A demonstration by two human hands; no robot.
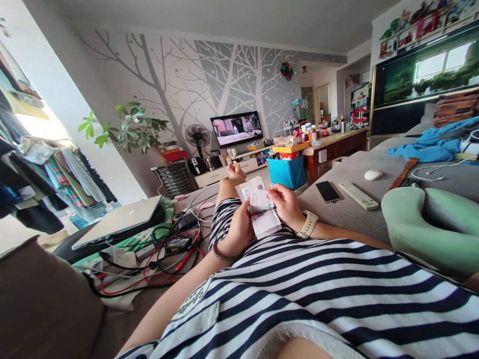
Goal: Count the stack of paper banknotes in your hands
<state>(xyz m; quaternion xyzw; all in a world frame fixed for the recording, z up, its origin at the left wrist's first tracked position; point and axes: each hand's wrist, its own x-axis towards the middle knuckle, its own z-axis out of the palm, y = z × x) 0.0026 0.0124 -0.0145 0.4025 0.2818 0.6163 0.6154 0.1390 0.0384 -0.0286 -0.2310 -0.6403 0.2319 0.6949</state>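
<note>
The left hand (pixel 239 230) and right hand (pixel 286 204) hold a stack of paper money (pixel 256 199), fingers (pixel 279 192) bent tight around it (a watch (pixel 309 224) sits on the right wrist).

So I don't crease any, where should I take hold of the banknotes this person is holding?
Probably at their upper end, coming from above. The left hand and right hand cover the middle of the banknotes, while that end sticks out free. The notes look loosely fanned, so pinching the flat faces together should keep them aligned.
</note>
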